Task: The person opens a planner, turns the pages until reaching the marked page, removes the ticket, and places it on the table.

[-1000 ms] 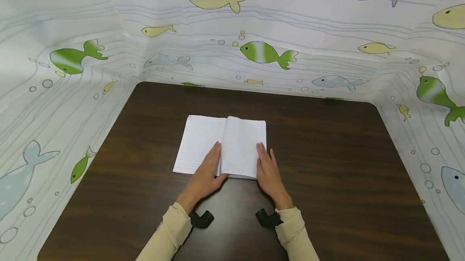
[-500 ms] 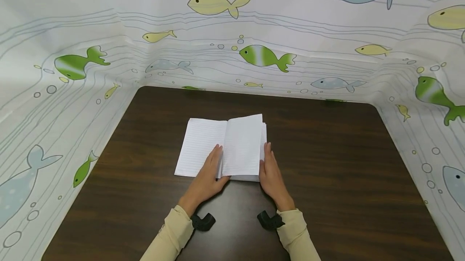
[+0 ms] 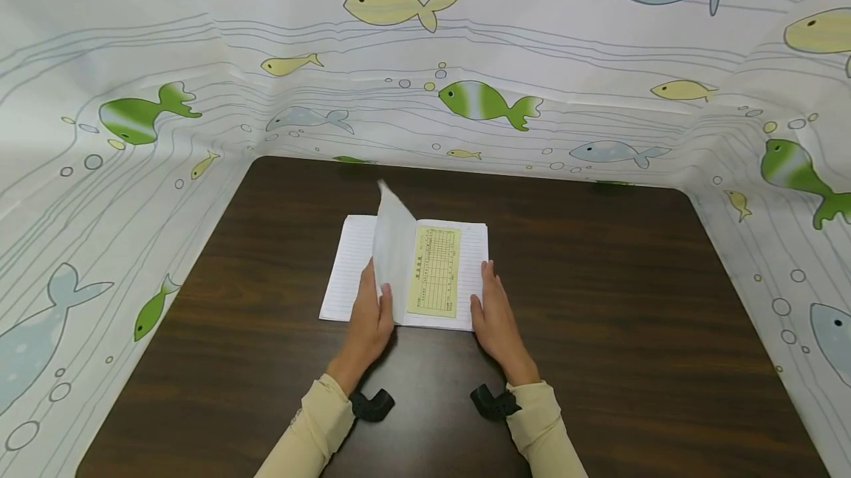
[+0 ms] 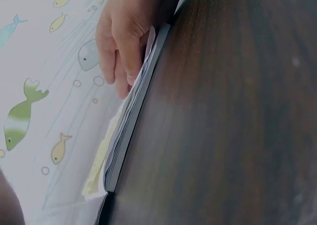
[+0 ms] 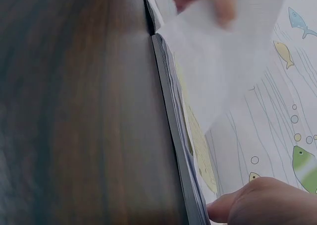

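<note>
An open lined notebook lies on the dark table. One page stands up near its fold. My left hand is at the notebook's left half and holds this page between thumb and fingers. On the right half lies a yellow printed slip with a ruled grid. My right hand rests at the right edge, fingers straight along it and the thumb at the page's edge. In the right wrist view the left thumb is blurred in front of the raised page.
The brown wooden table extends around the notebook on every side. A white fish-print sheet encloses its back and both sides. Black mounts sit at both wrists, below beige sleeves.
The page on the right half has swung up and to the left, uncovering the yellow slip. My left hand has turned, its thumb now raised against the page. My right hand stays at the right edge.
</note>
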`<act>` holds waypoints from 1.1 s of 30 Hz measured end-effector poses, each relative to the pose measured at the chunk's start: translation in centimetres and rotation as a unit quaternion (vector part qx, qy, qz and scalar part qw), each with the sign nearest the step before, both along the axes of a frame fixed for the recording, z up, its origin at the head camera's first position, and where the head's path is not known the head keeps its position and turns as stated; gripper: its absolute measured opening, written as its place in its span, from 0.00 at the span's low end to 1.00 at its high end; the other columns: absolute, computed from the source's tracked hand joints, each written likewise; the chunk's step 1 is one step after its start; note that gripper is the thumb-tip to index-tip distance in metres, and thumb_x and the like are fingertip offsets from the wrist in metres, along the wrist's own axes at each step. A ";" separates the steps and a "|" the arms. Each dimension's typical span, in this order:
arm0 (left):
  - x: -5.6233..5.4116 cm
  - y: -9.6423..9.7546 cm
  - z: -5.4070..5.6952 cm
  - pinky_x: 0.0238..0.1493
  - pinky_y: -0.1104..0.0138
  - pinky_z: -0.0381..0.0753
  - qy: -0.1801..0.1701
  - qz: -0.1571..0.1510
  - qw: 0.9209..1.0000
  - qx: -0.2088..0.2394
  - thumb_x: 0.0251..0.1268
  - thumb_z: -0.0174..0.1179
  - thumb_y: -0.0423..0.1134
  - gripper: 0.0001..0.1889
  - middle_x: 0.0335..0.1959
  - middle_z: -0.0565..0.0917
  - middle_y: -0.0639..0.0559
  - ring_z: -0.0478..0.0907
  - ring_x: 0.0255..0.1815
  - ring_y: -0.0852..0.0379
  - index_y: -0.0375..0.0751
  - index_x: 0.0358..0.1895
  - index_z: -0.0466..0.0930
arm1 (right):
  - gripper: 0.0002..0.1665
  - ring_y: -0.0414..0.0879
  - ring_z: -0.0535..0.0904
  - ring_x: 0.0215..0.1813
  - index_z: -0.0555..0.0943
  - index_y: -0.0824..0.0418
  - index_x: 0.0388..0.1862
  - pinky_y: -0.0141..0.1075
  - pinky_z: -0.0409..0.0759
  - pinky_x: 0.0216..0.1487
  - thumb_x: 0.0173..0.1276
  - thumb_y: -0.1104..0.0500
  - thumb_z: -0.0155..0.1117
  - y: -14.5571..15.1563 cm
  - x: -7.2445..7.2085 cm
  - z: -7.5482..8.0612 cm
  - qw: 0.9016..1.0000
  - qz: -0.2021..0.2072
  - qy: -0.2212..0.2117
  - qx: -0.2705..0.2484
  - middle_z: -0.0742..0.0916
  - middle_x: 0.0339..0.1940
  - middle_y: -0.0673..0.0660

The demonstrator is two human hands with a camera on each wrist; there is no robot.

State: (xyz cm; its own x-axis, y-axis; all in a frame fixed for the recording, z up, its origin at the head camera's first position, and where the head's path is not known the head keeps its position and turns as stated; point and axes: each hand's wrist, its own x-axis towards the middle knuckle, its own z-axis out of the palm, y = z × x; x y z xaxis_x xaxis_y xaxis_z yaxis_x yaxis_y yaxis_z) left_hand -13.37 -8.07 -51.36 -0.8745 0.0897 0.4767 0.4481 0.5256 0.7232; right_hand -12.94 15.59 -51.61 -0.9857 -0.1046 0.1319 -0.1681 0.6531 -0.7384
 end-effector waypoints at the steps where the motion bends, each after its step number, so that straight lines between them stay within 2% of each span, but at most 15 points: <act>1: 0.0 0.0 0.0 0.77 0.68 0.57 0.007 0.019 1.000 -0.002 0.71 0.46 0.19 0.37 0.78 0.61 0.33 0.62 0.78 0.42 0.31 0.82 0.47 | 0.38 0.66 0.50 0.84 0.49 0.78 0.81 0.59 0.51 0.80 0.80 0.68 0.51 0.0 0.0 0.0 1.000 -0.001 -0.001 0.002 0.54 0.84 0.72; 3: -0.1 -0.1 0.0 0.81 0.65 0.49 0.028 0.055 0.998 -0.031 0.61 0.44 0.13 0.43 0.80 0.57 0.32 0.56 0.81 0.40 0.32 0.82 0.49 | 0.38 0.65 0.50 0.84 0.49 0.78 0.81 0.59 0.51 0.81 0.80 0.67 0.50 0.0 0.0 0.1 1.000 -0.001 -0.003 0.005 0.54 0.84 0.72; 6: -0.3 -0.3 -0.1 0.82 0.47 0.44 0.068 0.100 0.989 -0.085 0.46 0.43 0.06 0.48 0.81 0.54 0.31 0.49 0.83 0.36 0.34 0.79 0.61 | 0.38 0.65 0.50 0.84 0.49 0.78 0.81 0.59 0.51 0.80 0.80 0.67 0.51 0.0 0.1 0.1 1.000 -0.001 -0.006 0.005 0.54 0.84 0.72; 8: -0.4 -0.5 -0.2 0.79 0.36 0.43 0.093 0.120 0.981 -0.117 0.43 0.45 0.06 0.48 0.81 0.55 0.31 0.48 0.83 0.34 0.36 0.75 0.69 | 0.38 0.66 0.50 0.84 0.48 0.77 0.81 0.59 0.51 0.80 0.80 0.67 0.51 0.0 0.1 0.1 1.000 -0.001 -0.009 0.004 0.54 0.84 0.71; 10: -0.4 -0.6 -0.3 0.77 0.33 0.45 0.106 0.132 0.976 -0.136 0.43 0.47 0.06 0.46 0.81 0.57 0.31 0.50 0.83 0.34 0.37 0.72 0.74 | 0.38 0.66 0.50 0.83 0.49 0.77 0.81 0.60 0.51 0.80 0.80 0.67 0.51 -0.1 0.1 0.1 1.000 -0.002 -0.009 0.002 0.55 0.84 0.71; 12: -0.4 -0.7 -0.3 0.79 0.37 0.48 0.097 0.118 0.978 -0.145 0.48 0.48 0.08 0.42 0.80 0.60 0.34 0.54 0.82 0.36 0.35 0.72 0.74 | 0.38 0.66 0.50 0.83 0.49 0.77 0.81 0.60 0.51 0.80 0.80 0.67 0.51 -0.1 0.0 0.1 1.000 -0.002 -0.007 0.001 0.55 0.83 0.71; 14: -0.3 -0.6 -0.4 0.80 0.42 0.52 0.064 0.076 0.982 -0.163 0.58 0.52 0.12 0.36 0.79 0.64 0.35 0.59 0.81 0.39 0.32 0.73 0.72 | 0.38 0.66 0.51 0.83 0.50 0.78 0.81 0.60 0.51 0.80 0.80 0.68 0.51 -0.1 0.0 0.1 1.000 -0.001 -0.004 0.001 0.56 0.83 0.72; 15: -0.3 -0.6 -0.5 0.80 0.45 0.55 0.043 0.050 0.981 -0.183 0.63 0.53 0.15 0.33 0.78 0.66 0.35 0.61 0.80 0.40 0.31 0.74 0.70 | 0.38 0.66 0.51 0.83 0.50 0.78 0.81 0.60 0.51 0.80 0.80 0.68 0.51 -0.1 0.0 0.1 1.000 -0.001 -0.003 0.000 0.56 0.83 0.72; 17: -0.2 -0.5 -0.6 0.79 0.49 0.58 -0.005 0.000 0.977 -0.214 0.71 0.53 0.22 0.29 0.77 0.69 0.37 0.64 0.79 0.43 0.29 0.75 0.67 | 0.37 0.66 0.51 0.83 0.50 0.78 0.81 0.59 0.51 0.80 0.80 0.68 0.51 -0.1 0.0 0.1 1.000 -0.001 -0.002 0.003 0.56 0.83 0.72; 19: 0.0 -0.4 -0.7 0.79 0.50 0.59 -0.041 -0.032 0.968 -0.244 0.76 0.52 0.27 0.26 0.76 0.70 0.37 0.65 0.78 0.44 0.27 0.75 0.66 | 0.37 0.66 0.52 0.83 0.51 0.78 0.81 0.59 0.51 0.80 0.79 0.68 0.51 -0.1 -0.1 0.0 1.000 0.001 0.001 0.004 0.56 0.83 0.73; 21: 0.0 -0.3 -0.7 0.79 0.50 0.59 -0.056 -0.041 0.963 -0.260 0.79 0.51 0.30 0.26 0.76 0.70 0.38 0.64 0.79 0.45 0.28 0.76 0.66 | 0.37 0.65 0.52 0.83 0.52 0.78 0.81 0.59 0.50 0.81 0.79 0.68 0.51 -0.1 -0.1 0.0 1.000 0.003 0.005 0.002 0.56 0.83 0.73; 26: 0.0 -0.2 -0.5 0.80 0.50 0.56 -0.072 -0.053 0.965 -0.247 0.83 0.50 0.40 0.27 0.78 0.67 0.38 0.61 0.80 0.44 0.30 0.77 0.65 | 0.37 0.63 0.52 0.84 0.52 0.76 0.81 0.58 0.50 0.81 0.80 0.66 0.51 0.0 -0.1 0.0 1.000 0.006 0.010 -0.009 0.57 0.83 0.72; 29: 0.1 -0.2 -0.5 0.81 0.49 0.54 -0.077 -0.066 0.963 -0.249 0.82 0.52 0.49 0.30 0.79 0.65 0.39 0.58 0.82 0.43 0.37 0.78 0.66 | 0.38 0.64 0.52 0.84 0.53 0.75 0.81 0.59 0.50 0.80 0.80 0.64 0.53 0.1 0.0 0.0 1.000 0.004 0.009 -0.009 0.57 0.83 0.71; 33: 0.2 -0.3 -0.6 0.82 0.48 0.50 -0.081 -0.078 0.956 -0.271 0.76 0.56 0.57 0.33 0.81 0.61 0.41 0.53 0.83 0.43 0.49 0.78 0.69 | 0.38 0.65 0.54 0.83 0.55 0.75 0.81 0.61 0.52 0.80 0.79 0.62 0.55 0.2 0.0 -0.1 1.000 0.007 0.013 -0.011 0.59 0.82 0.72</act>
